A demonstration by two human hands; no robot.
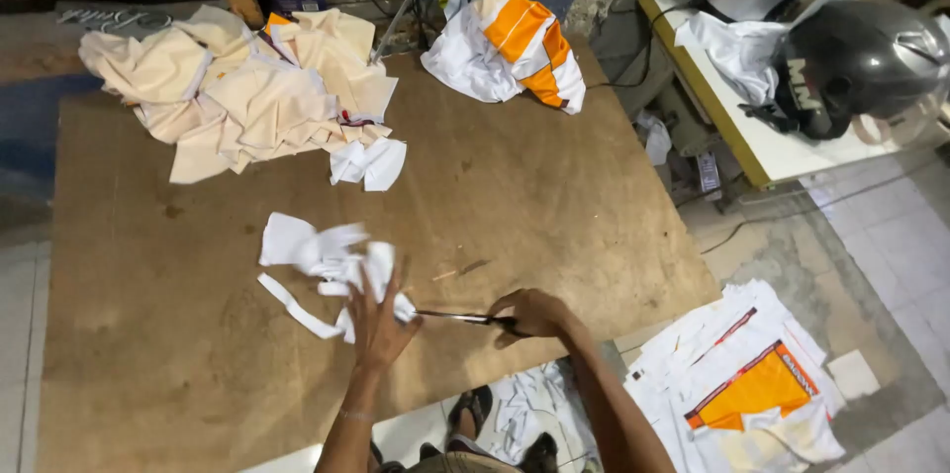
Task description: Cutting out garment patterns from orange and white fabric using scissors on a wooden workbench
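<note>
With the left hand spread flat on the crumpled white fabric scraps, the right hand, gripping the dark scissors, should, I reckon, cut well clear of those fingers.

On the brown plywood table – white fabric scraps near its front edge, a cream cloth pile at its far left, a white-and-orange striped garment at its far edge. Right of it – a glossy dark-grey helmet.
</note>
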